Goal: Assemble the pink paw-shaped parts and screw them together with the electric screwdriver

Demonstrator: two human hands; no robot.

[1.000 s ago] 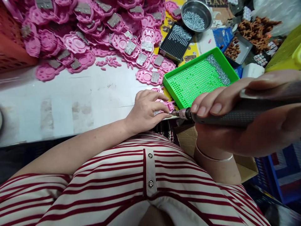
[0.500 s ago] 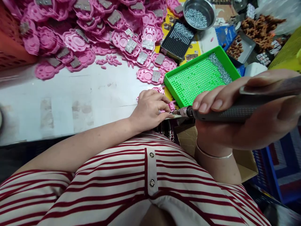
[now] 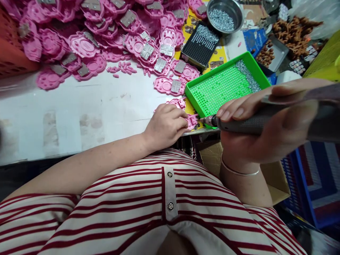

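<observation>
My left hand is closed on a small pink plastic part at the table's front edge, with its fingers over the part's left end. A dark electric screwdriver lies in my right hand, whose fingers wrap round its body. The screwdriver's tip points left, just beside the right end of the pink part; whether they touch I cannot tell. Another pink casing lies just beyond my left fingers. Behind my right hand sits a green perforated tray with screws along its far right side.
A big heap of pink casings with metal plates fills the back left, by a red basket. A black screw tray and a metal bowl of screws stand at the back. Blue crates are below right.
The screwdriver tip has drawn slightly up and right, off my left fingertips. My left fingers have pulled back a little, and more of the pink part shows.
</observation>
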